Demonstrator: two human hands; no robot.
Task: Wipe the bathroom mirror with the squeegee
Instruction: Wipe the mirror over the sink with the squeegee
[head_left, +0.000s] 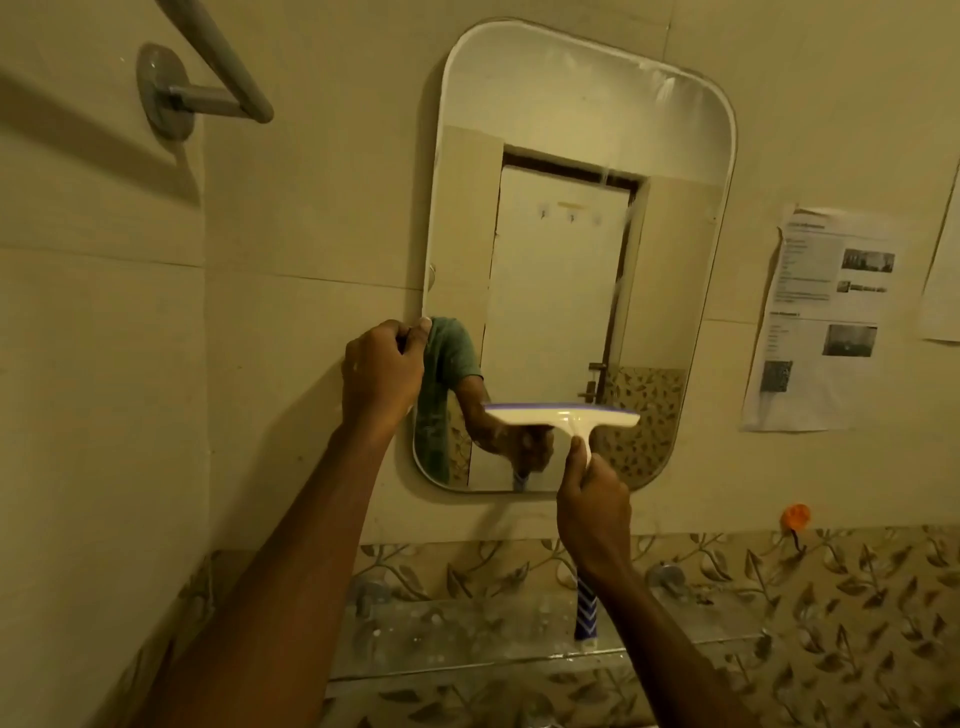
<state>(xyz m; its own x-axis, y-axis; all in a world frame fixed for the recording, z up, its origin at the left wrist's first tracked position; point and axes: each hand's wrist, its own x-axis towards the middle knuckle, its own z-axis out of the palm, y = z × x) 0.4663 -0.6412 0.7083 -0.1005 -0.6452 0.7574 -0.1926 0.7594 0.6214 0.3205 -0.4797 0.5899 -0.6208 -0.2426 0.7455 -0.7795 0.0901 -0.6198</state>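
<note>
1. One squeegee (563, 415) sits at lower centre of the frame, white head with a purple blade strip on top, blade roughly level across the lower part of the mirror (571, 208).
2. Right hand (592, 506) holds the squeegee handle just below the head; grip closed around it, thumb up along the neck. Blue-and-white chevron end of the handle shows below the wrist.
3. Whether the blade actually touches the glass: cannot tell.
4. Left hand (382, 366) is at the mirror's left edge, mid-left of the frame; grip pinched on the rim, fingers curled, thumb tip at the edge.
5. Mirror: rounded rectangle, tilted slightly, fixed to a beige tiled wall. It reflects a door, a green sleeve and the squeegee hand. Streaks and haze visible in the upper right of the glass.
6. Glass shelf (467, 639) below the mirror, bottom centre, speckled with spots.
7. Towel rail (208, 78) at upper left.
8. Printed paper sheet (826, 322) stuck to the wall at right; orange hook (796, 517) lower right, above the leaf-pattern tile band.
</note>
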